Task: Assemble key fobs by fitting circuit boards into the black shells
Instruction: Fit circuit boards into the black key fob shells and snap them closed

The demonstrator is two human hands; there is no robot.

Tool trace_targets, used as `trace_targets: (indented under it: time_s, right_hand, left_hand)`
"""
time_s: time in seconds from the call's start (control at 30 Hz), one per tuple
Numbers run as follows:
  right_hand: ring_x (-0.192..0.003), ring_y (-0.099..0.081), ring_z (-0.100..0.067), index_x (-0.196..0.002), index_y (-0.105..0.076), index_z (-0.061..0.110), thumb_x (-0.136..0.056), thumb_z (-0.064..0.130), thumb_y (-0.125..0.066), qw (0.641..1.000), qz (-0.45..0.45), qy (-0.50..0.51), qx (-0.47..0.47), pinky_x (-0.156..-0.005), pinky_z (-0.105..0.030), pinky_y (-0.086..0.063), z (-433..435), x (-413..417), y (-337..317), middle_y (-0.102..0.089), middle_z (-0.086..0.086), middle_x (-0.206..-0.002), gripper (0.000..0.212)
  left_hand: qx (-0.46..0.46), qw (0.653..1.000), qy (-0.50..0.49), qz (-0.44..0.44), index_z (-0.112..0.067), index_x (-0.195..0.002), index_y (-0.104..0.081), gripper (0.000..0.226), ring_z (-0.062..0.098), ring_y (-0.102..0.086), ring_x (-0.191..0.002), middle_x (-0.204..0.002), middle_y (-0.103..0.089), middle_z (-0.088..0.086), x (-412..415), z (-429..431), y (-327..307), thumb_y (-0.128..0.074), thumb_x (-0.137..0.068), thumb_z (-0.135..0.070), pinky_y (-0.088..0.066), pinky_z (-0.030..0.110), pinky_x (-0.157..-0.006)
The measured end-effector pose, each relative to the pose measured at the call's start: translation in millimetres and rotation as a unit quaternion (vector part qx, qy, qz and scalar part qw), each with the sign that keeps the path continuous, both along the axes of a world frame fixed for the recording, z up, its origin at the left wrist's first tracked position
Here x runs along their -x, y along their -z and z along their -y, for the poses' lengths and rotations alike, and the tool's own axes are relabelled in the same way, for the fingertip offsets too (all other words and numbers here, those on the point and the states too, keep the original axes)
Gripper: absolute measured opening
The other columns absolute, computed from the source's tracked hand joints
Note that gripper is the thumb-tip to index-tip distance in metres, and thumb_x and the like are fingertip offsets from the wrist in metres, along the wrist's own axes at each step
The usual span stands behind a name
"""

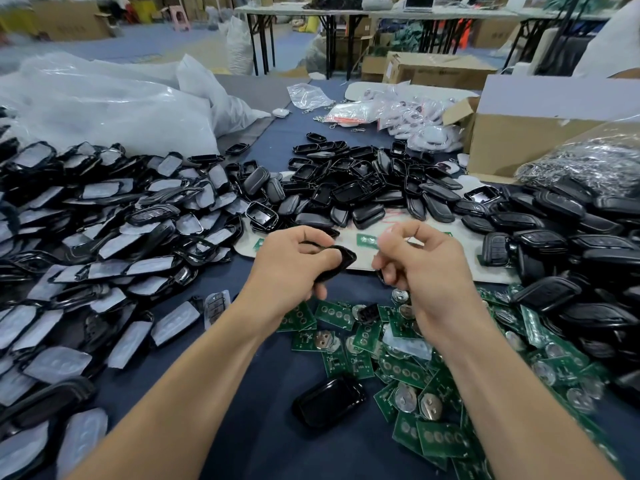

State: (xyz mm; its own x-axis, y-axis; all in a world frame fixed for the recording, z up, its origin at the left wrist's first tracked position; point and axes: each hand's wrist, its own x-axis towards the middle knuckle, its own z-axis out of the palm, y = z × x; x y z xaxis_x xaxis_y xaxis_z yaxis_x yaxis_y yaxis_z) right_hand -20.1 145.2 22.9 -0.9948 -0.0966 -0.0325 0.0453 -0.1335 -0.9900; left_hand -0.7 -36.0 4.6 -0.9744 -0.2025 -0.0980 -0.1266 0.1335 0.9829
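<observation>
On my far left lie big clear plastic bags [104, 109]; on my right stands an open cardboard box [519, 143].

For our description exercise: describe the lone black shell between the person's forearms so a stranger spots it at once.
On the dark blue table, find the green circuit boards at near right. At their left edge, between the forearms, lies the black shell, alone rather than heaped.

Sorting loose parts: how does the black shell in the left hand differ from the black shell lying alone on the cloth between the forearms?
The held shell is gripped by the left hand, raised and tilted, partly hidden; the lone shell lies flat on the blue cloth, untouched and fully visible. Both are black.
</observation>
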Motion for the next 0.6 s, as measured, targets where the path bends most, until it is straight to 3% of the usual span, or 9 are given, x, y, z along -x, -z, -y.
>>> trace_targets:
  time_s: [0.1,0.17,0.27,0.33,0.47,0.53,0.6]
  right_hand:
    - [-0.047,-0.052,-0.013,-0.1,-0.061,0.017,-0.09,-0.001,-0.07,0.999,-0.01,-0.035,-0.024,-0.045,-0.018,-0.041,5.6,-4.3,3.4,-0.071,-0.012,-0.066,0.023]
    - [-0.048,-0.053,-0.014,-0.087,-0.068,0.02,-0.089,-0.001,-0.071,0.997,-0.025,-0.061,-0.03,-0.045,-0.019,-0.041,9.6,-7.2,4.8,-0.072,-0.012,-0.067,0.021]
    - [-0.048,-0.051,-0.016,-0.076,-0.072,0.02,-0.087,0.002,-0.074,0.995,-0.041,-0.064,-0.062,-0.047,-0.022,-0.041,12.6,-9.2,7.1,-0.071,-0.012,-0.064,0.021]
    - [-0.048,-0.05,-0.017,-0.076,-0.071,0.019,-0.086,0.003,-0.074,0.995,-0.049,-0.039,-0.075,-0.048,-0.025,-0.041,12.0,-8.2,8.4,-0.069,-0.011,-0.061,0.019]
    - [-0.047,-0.052,-0.013,-0.073,-0.072,0.021,-0.082,0.009,-0.076,0.995,-0.067,0.031,-0.064,-0.047,-0.025,-0.041,7.9,-3.1,9.7,-0.069,-0.007,-0.059,0.015]
    - [-0.052,-0.057,-0.014,-0.075,-0.076,0.024,-0.074,0.021,-0.079,0.992,-0.081,0.047,-0.081,-0.05,-0.034,-0.045,7.6,-2.1,10.5,-0.07,-0.004,-0.061,0.004]
    - [-0.061,-0.064,-0.022,-0.077,-0.079,0.028,-0.069,0.027,-0.081,0.988,-0.087,0.063,-0.107,-0.06,-0.047,-0.053,7.2,-3.1,11.5,-0.073,-0.005,-0.067,0.008]
  left_hand:
    - [0.019,1.0,-0.02,-0.014,-0.023,-0.079,-0.073,0.014,0.015,-0.051,-0.036,-0.079,-0.078,-0.003,-0.1,0.0,-0.4,-0.081,-0.086,-0.014,-0.036,0.018,-0.036]
    - [0.0,1.0,-0.002,-0.023,-0.022,-0.078,-0.078,0.013,0.012,-0.05,-0.037,-0.075,-0.076,0.002,-1.3,-1.4,-3.1,-0.079,-0.09,-0.016,-0.036,0.018,-0.036]
    - [-0.079,0.996,0.028,-0.001,-0.011,-0.094,-0.081,0.018,0.013,-0.057,-0.047,-0.075,-0.073,0.009,-3.5,-3.2,-8.5,-0.067,-0.1,-0.02,-0.044,0.019,-0.043]
    - [-0.138,0.988,0.06,0.023,-0.01,-0.103,-0.081,0.028,0.015,-0.063,-0.058,-0.085,-0.076,0.011,-4.8,-2.2,-11.1,-0.058,-0.106,-0.025,-0.052,0.021,-0.051]
    - [-0.166,0.979,0.114,0.027,-0.014,-0.113,-0.08,0.032,0.019,-0.069,-0.074,-0.107,-0.078,0.013,-5.7,0.8,-14.1,-0.05,-0.109,-0.022,-0.058,0.025,-0.066]
    - [-0.176,0.975,0.13,0.029,-0.016,-0.115,-0.08,0.034,0.02,-0.071,-0.078,-0.11,-0.078,0.012,-6.6,2.7,-14.0,-0.047,-0.11,-0.02,-0.059,0.025,-0.069]
    - [-0.19,0.97,0.147,0.034,-0.017,-0.119,-0.078,0.036,0.02,-0.073,-0.084,-0.118,-0.077,0.011,-7.3,4.1,-14.0,-0.044,-0.111,-0.02,-0.059,0.025,-0.073]
